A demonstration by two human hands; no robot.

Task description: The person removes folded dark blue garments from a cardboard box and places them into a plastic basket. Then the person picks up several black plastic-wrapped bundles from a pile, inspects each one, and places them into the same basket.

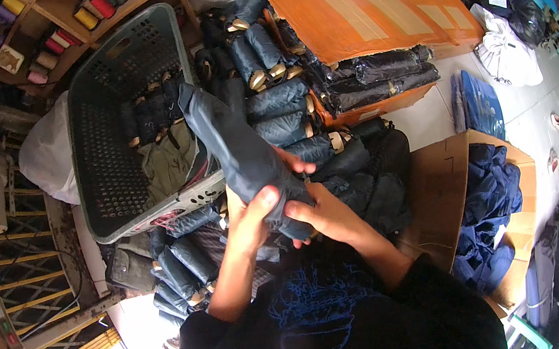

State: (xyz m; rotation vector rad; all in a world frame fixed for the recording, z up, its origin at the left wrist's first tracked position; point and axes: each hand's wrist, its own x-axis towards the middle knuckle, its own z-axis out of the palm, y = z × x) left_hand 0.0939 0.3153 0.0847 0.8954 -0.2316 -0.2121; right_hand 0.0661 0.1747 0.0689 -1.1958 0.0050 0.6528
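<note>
Both hands, left hand (251, 216) and right hand (320, 213), clench a dark rolled garment (239, 148) beside the grey basket (89, 131).

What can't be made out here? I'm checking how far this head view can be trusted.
- Rolled dark garment: its lower end is covered by the left hand and right hand.
- Grey basket: its bottom is hidden under clothes.
- Orange carton: its contents are covered by its flaps.
- Thread spools: too small and bent by the rim.
</note>
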